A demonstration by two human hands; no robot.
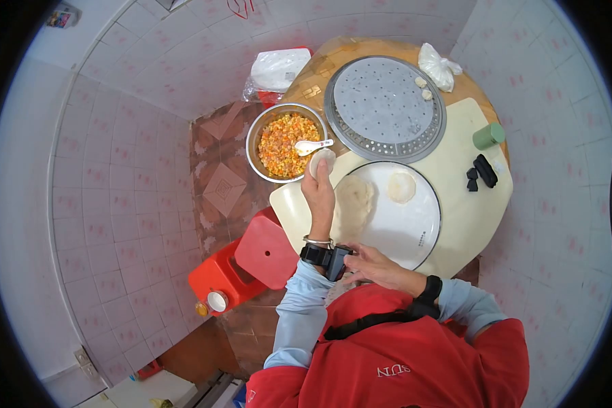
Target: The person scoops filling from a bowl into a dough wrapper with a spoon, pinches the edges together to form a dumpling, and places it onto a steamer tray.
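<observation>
My left hand (319,194) holds a round dough wrapper (323,160) at the near right rim of a metal bowl (250,151). Chopped orange and yellow filling (282,139) lies in the bowl, with a white spoon (313,145) resting in it. On my left wrist sits a black box-shaped device (337,262), and the fingers of my right hand (381,268) are closed around its edge. Beside the left hand, a large white tray (408,234) bears a flat round wrapper (401,187) and a bigger pale piece of dough (355,202).
Several small dough pieces lie on a perforated metal steamer plate (381,102) at the back. A tied plastic bag (438,66), a green cylinder (488,137) and black items (485,171) lie to the right. A red stool (265,248) and red jug (224,279) stand left.
</observation>
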